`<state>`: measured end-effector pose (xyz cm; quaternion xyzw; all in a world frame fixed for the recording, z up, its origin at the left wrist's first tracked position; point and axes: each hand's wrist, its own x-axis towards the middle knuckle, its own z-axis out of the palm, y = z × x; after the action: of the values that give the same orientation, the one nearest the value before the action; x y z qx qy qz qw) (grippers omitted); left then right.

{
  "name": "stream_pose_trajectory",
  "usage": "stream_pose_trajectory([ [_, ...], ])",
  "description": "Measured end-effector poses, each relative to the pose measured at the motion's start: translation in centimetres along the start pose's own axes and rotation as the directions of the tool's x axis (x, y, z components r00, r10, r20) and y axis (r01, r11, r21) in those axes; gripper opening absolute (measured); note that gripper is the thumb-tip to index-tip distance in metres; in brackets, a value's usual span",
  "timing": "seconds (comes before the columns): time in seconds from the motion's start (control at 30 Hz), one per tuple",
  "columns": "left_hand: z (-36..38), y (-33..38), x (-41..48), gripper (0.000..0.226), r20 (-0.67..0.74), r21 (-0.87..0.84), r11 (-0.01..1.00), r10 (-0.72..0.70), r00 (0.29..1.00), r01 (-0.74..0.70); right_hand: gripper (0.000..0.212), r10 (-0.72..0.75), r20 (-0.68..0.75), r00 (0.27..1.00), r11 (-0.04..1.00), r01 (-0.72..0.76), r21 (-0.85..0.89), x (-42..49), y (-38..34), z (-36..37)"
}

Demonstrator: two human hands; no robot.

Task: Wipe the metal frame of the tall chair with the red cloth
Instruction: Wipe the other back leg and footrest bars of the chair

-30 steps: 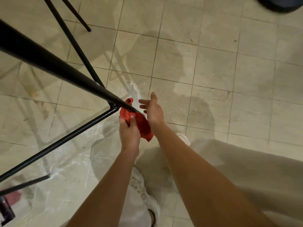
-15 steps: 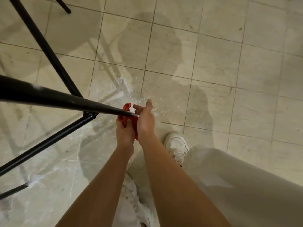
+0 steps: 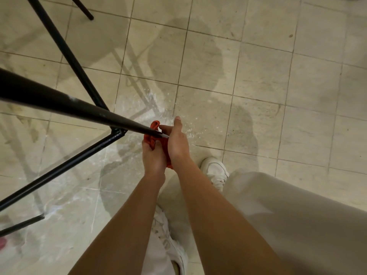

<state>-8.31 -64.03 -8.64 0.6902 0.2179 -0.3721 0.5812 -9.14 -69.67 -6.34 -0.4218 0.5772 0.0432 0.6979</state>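
The tall chair's black metal frame (image 3: 59, 104) runs from the left edge down to a foot near the middle of the view, with thinner cross bars joined at a corner (image 3: 117, 132). A red cloth (image 3: 152, 140) is bunched around the lower end of the thick leg. My left hand (image 3: 154, 155) grips the cloth from below. My right hand (image 3: 177, 141) lies against the cloth's right side, its fingers mostly straight and pointing away from me. Most of the cloth is hidden between the two hands.
Beige floor tiles (image 3: 258, 76) with white powdery smears lie under the frame. My white shoes (image 3: 215, 171) and light trouser leg (image 3: 297, 225) fill the lower right. Another black chair leg (image 3: 83, 10) stands at the top left.
Both hands and the cloth have stayed at the leg's lower end while my view dropped and shifted. The right hand has closed in against the cloth.
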Motion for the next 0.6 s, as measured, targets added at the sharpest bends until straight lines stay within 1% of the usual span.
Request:
stream_pose_trajectory([
  [0.07,0.0,0.1,-0.6,0.029,-0.024,0.004,1.0,-0.018,1.0,0.018,0.064,0.001,0.001,1.0,1.0,-0.001,-0.012,-0.6,-0.3,-0.2],
  [0.1,-0.1,0.3,-1.0,0.026,-0.044,0.017,1.0,-0.003,0.999,0.004,0.065,0.001,0.008,1.0,1.0,-0.001,-0.013,-0.9,-0.5,-0.5],
  [0.17,-0.5,0.9,-2.4,0.024,-0.074,0.035,0.998,0.052,0.996,-0.049,0.066,-0.006,0.033,0.999,1.0,0.007,-0.025,-1.7,-1.1,-0.9],
  [0.3,-1.4,2.4,-5.0,0.029,-0.101,0.061,0.987,0.151,0.983,-0.146,0.066,-0.042,0.039,0.998,0.999,0.043,-0.027,-4.3,-1.9,-1.2],
  [0.43,-1.6,4.5,-7.8,0.015,-0.14,0.053,0.986,0.162,0.977,-0.156,0.065,-0.113,0.02,0.993,0.993,0.114,-0.021,-7.5,-2.5,-1.1],
  [0.53,-2.2,5.6,-10.0,0.01,-0.107,0.114,0.985,0.144,0.984,-0.131,0.063,-0.15,0.041,0.988,0.987,0.152,-0.045,-9.6,-3.2,-1.4],
  [0.6,-2.9,5.9,-11.5,0.01,-0.068,0.168,0.974,0.168,0.983,-0.155,0.064,-0.171,0.059,0.984,0.983,0.174,-0.053,-10.9,-3.4,-1.5],
])
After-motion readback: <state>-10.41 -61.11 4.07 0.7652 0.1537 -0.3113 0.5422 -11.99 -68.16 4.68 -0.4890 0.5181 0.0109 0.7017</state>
